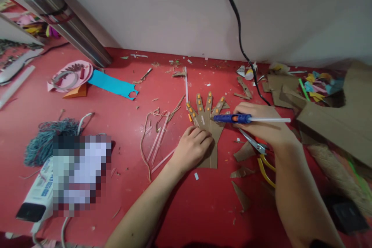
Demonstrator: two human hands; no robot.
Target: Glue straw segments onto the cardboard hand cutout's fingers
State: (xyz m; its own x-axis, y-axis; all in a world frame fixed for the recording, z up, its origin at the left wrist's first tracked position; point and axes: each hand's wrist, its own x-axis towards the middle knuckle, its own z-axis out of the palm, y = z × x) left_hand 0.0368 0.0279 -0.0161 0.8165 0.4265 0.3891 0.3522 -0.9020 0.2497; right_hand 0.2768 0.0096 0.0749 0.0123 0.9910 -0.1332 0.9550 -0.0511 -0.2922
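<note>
A hand shape cut from cardboard [213, 155] lies on the red table, with small orange pieces [209, 101] along its fingers. My left hand [195, 146] rests on its palm, fingers curled and pressed down on the cardboard. In my right hand [261, 124] is a blue glue gun [232, 118], a clear glue stick [271, 120] jutting from its back end. The gun's nozzle points left and is over the upper palm of the cutout; whether it touches cannot be seen. Scissors [255, 143] with yellow handles lie partly beneath my right forearm.
Twine [144, 139] and clear straws [159, 139] lie left of the cutout. A steel flask [69, 23], a blue strip [112, 84] and blue-green yarn [43, 139] are farther left. Cardboard pieces [334, 120] cover the right side. A black cord [238, 27] hangs down the wall.
</note>
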